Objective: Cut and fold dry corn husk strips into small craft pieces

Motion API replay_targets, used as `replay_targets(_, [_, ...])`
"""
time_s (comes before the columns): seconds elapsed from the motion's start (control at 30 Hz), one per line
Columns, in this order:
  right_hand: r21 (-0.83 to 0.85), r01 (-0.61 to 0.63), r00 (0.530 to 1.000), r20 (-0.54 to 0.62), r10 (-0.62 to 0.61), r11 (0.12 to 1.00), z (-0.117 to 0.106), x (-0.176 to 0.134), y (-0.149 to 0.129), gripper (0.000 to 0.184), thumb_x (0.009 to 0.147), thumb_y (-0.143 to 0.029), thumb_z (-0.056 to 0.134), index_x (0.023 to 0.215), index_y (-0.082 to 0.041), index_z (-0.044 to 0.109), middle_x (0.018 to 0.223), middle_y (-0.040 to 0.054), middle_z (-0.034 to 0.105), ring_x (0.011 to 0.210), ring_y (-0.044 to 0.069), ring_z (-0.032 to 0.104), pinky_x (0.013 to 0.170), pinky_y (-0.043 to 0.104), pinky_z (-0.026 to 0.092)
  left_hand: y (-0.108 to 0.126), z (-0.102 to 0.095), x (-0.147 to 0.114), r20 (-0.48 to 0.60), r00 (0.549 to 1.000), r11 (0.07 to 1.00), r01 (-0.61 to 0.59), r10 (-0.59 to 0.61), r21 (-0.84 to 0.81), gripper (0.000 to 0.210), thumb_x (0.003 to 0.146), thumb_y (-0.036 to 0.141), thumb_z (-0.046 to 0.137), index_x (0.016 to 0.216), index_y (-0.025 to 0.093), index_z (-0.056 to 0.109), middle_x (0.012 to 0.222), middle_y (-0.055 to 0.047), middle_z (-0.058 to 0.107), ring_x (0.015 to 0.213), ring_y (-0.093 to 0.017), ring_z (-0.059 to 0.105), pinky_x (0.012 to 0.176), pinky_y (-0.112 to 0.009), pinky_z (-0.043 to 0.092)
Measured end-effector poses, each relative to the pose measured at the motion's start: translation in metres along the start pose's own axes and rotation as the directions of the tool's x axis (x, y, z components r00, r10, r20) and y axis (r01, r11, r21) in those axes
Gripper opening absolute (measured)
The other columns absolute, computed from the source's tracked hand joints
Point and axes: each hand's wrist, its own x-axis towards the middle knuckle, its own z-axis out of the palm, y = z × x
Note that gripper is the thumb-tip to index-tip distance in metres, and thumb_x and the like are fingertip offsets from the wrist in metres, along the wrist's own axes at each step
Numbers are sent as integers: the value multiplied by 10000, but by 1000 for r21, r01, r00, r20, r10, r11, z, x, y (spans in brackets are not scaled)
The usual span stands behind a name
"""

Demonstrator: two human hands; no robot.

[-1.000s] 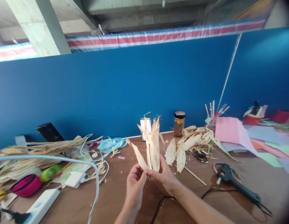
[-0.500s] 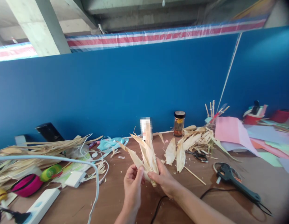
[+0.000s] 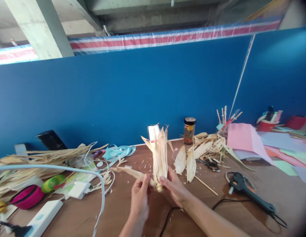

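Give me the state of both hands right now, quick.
Left hand: closed, pinching a dried corn husk leaf splayed leftward.
Right hand: closed around the lower part of the corn husk bundle.

Soft, fairly even light covers the worktop (image 3: 115, 207), leaving weak shadows around the glue gun (image 3: 251, 194) and the pale husk bundle (image 3: 160, 161) well lit, while the concrete ceiling (image 3: 138, 23) stays dimmer. A milky sheen sits on the blue partition (image 3: 155, 85) above the worktop's far right corner, and glints fleck the striped sheeting (image 3: 133, 42). Wide-angle stretching and softness mark the sides, dark vignetting shades the right, and pixelation hides a white patch (image 3: 153, 132) at the worktop's far edge.
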Motion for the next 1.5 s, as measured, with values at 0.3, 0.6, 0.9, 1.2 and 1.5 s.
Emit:
replay_targets(0.3, [-29, 16, 1000, 22, -15, 999, 1, 0, 1, 340, 735, -307, 583, 1047, -222, 481, 859, 22, 607, 705, 145, 552, 594, 245, 424, 6, -1, 1, -29, 995, 993, 98, -99, -59, 388, 666, 498, 568, 792, 132, 590, 548, 17, 548, 428, -57, 446, 408, -161, 345])
replay_targets(0.6, [37, 16, 999, 44, -18, 999, -8, 9, 11, 329, 725, -326, 605, 1018, -212, 511, 808, 16, 611, 633, 128, 548, 553, 230, 412, 5, 5, -5, 210, 972, 994, 107, -106, 6, 171, 693, 270, 631, 805, 151, 582, 606, 33, 524, 481, -36, 474, 446, -125, 374])
replay_targets(0.9, [51, -19, 1000, -1, 20, 999, -4, 7, 7, 243, 810, -377, 468, 937, -194, 567, 770, 22, 623, 668, 151, 565, 560, 256, 421, 4, 1, 0, 179, 980, 993, 102, -89, -63, 126, 716, 248, 608, 795, 150, 603, 652, 22, 542, 552, -39, 494, 502, -117, 409])
replay_targets(1.2, [57, 20, 1000, -25, -19, 998, -5, 8, 8, 271, 812, -383, 459, 1011, -221, 546, 795, 24, 629, 716, 172, 568, 615, 291, 434, 4, 4, -2, 102, 994, 996, -36, 27, 83, 304, 663, 299, 642, 916, 141, 587, 734, -26, 580, 616, -90, 537, 553, -183, 461])
replay_targets(1.5, [22, 98, 991, -93, -96, 995, -10, 12, 12, 214, 822, -338, 468, 974, -216, 557, 867, 25, 615, 787, 169, 542, 702, 295, 410, -4, -1, 1, 69, 995, 957, -91, 75, 274, 289, 659, 343, 619, 833, 112, 622, 695, -46, 623, 615, -139, 563, 619, -265, 470])
